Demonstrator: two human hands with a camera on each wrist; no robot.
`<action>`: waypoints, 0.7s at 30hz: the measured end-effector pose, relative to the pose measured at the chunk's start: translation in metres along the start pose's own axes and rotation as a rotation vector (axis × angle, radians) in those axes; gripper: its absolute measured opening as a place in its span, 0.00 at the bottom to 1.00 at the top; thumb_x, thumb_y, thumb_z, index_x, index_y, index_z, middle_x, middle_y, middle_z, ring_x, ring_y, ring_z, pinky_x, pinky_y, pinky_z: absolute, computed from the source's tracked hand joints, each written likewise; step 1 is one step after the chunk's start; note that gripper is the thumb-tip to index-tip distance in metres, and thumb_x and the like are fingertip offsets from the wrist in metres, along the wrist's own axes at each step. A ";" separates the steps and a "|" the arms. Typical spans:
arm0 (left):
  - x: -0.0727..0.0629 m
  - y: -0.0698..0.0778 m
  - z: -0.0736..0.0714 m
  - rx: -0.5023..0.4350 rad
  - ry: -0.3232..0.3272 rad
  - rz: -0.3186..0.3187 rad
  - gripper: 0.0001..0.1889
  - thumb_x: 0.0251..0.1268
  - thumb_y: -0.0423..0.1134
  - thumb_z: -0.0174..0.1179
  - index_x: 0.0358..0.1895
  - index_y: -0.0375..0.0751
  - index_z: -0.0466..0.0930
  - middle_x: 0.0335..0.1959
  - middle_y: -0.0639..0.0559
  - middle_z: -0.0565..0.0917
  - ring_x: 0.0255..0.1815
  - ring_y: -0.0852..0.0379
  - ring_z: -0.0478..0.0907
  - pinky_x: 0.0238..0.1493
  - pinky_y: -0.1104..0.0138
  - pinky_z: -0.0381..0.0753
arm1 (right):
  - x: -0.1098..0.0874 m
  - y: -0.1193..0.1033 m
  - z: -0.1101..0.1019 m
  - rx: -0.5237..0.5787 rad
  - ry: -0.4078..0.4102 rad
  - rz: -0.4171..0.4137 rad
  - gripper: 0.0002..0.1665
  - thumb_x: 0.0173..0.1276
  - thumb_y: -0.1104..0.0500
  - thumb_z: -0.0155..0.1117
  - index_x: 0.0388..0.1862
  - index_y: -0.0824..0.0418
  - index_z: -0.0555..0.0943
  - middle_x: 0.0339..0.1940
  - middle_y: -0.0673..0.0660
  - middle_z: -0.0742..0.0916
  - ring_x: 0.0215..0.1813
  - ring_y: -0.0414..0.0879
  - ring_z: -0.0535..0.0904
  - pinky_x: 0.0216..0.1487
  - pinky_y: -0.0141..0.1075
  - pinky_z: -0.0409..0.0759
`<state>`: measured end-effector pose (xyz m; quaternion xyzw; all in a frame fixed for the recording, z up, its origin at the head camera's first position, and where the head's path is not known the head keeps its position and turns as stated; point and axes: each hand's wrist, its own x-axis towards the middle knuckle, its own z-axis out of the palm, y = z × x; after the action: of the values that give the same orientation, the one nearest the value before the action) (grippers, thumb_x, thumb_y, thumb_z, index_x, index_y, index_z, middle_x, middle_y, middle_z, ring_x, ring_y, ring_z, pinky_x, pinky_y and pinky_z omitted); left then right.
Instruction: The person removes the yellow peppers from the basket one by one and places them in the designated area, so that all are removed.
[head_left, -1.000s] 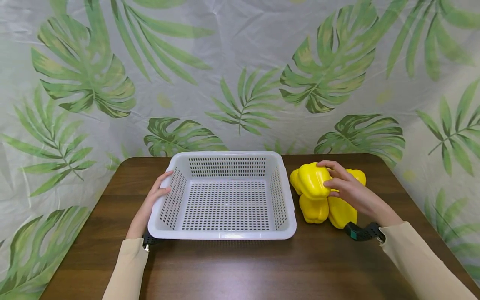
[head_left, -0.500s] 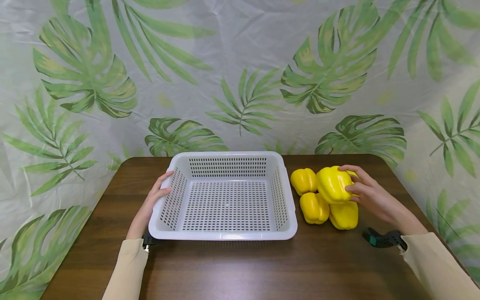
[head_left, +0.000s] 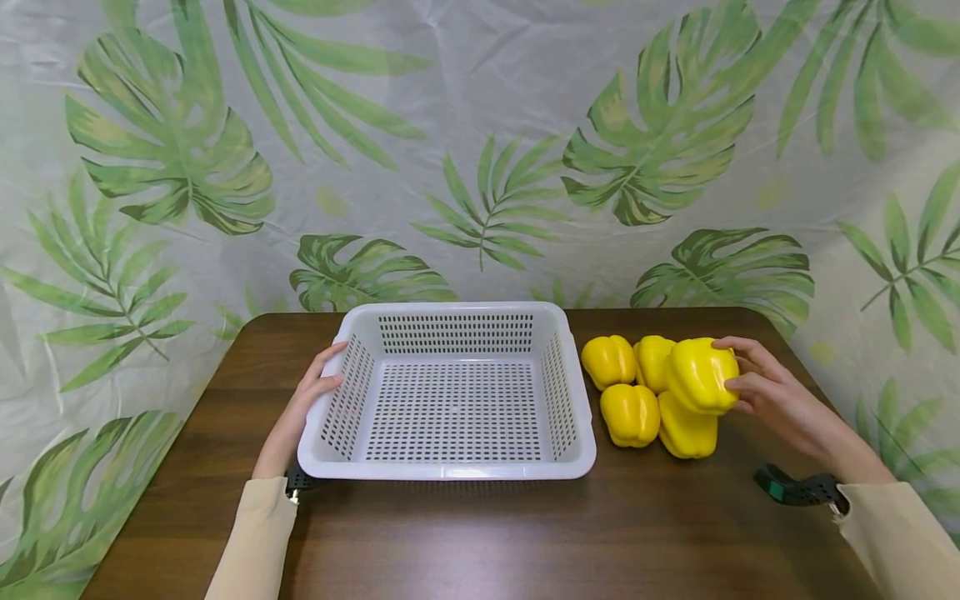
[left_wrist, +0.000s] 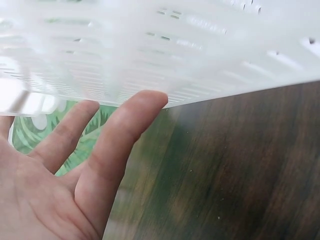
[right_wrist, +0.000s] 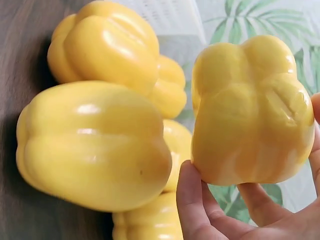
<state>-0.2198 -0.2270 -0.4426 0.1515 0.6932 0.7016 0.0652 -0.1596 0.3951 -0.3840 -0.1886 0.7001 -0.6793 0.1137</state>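
My left hand [head_left: 311, 387] grips the left rim of a white plastic basket [head_left: 446, 472]. In the left wrist view, fingers [left_wrist: 131, 125] lie against the outside of its slotted wall. My right hand [head_left: 772, 387] holds a yellow bell pepper [head_left: 702, 375] between thumb and fingertips, above the others in the head view. Close up in the right wrist view, the held pepper's lobed end [right_wrist: 250, 110] faces the camera, with fingers [right_wrist: 189, 197] along its side. Several more yellow peppers [head_left: 630, 415] are grouped just right of the basket, partly covered by the held one.
Everything stands on a dark brown wooden table [head_left: 480, 542]. Behind its far edge hangs a grey cloth [head_left: 480, 108] printed with green leaves. A black strap [head_left: 798, 486] circles the right wrist.
My right hand has moved to the right with the bell pepper, uncovering the peppers at the left of the group. The left hand and the basket have stayed in place.
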 end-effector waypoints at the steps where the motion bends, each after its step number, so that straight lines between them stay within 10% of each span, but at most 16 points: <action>1: 0.000 0.000 0.000 0.002 -0.001 0.003 0.26 0.74 0.33 0.38 0.73 0.54 0.53 0.73 0.33 0.48 0.61 0.37 0.61 0.46 0.62 0.77 | -0.001 0.001 -0.002 -0.001 0.005 -0.001 0.26 0.75 0.71 0.37 0.67 0.51 0.59 0.63 0.51 0.64 0.50 0.40 0.75 0.45 0.34 0.77; 9: 0.002 -0.003 -0.001 -0.036 0.007 0.032 0.28 0.72 0.29 0.38 0.71 0.56 0.59 0.72 0.31 0.48 0.58 0.50 0.68 0.47 0.64 0.77 | -0.013 0.007 -0.015 0.019 0.028 -0.012 0.26 0.75 0.72 0.36 0.67 0.52 0.60 0.61 0.48 0.70 0.49 0.40 0.77 0.44 0.33 0.78; 21: 0.002 -0.003 -0.001 -0.034 -0.011 0.026 0.27 0.74 0.32 0.37 0.72 0.56 0.56 0.72 0.31 0.47 0.60 0.42 0.64 0.48 0.62 0.77 | -0.031 0.019 -0.037 0.064 0.063 -0.031 0.27 0.75 0.74 0.34 0.66 0.51 0.62 0.60 0.46 0.71 0.48 0.39 0.78 0.42 0.32 0.78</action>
<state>-0.2223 -0.2271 -0.4452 0.1632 0.6789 0.7131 0.0627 -0.1489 0.4423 -0.4037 -0.1742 0.6780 -0.7088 0.0870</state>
